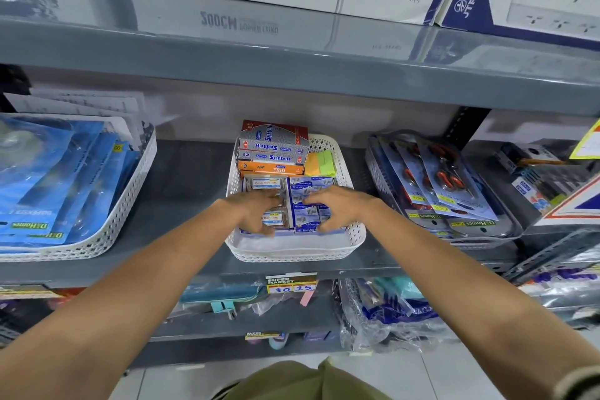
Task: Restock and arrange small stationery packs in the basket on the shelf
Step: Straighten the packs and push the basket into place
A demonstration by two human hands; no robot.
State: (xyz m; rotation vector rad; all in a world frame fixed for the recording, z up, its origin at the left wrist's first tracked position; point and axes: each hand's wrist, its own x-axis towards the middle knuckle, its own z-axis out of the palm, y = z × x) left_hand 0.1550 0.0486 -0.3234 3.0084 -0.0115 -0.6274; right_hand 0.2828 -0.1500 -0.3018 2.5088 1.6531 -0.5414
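Arms: both reached from the near edge into the basket [344, 153], the largest task thing.
Basket: mid-shelf, long axis near-to-far.
Left hand [256, 211]: fingers curled on clear packs [264, 185].
Right hand [337, 208]: fingers spread over blue packs [308, 187].
Risk: a hard push could topple the stacked boxes [274, 148] at the far end.

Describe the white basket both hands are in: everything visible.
The basket is white, looks plastic, rectangular with rounded corners and perforated lattice walls. It sits flat on the grey shelf, between two other trays. Boxes are stacked at its back beside sticky notes; blue packs and clear packs fill the middle. The front strip is bare. The left hand and right hand rest on the packs inside.
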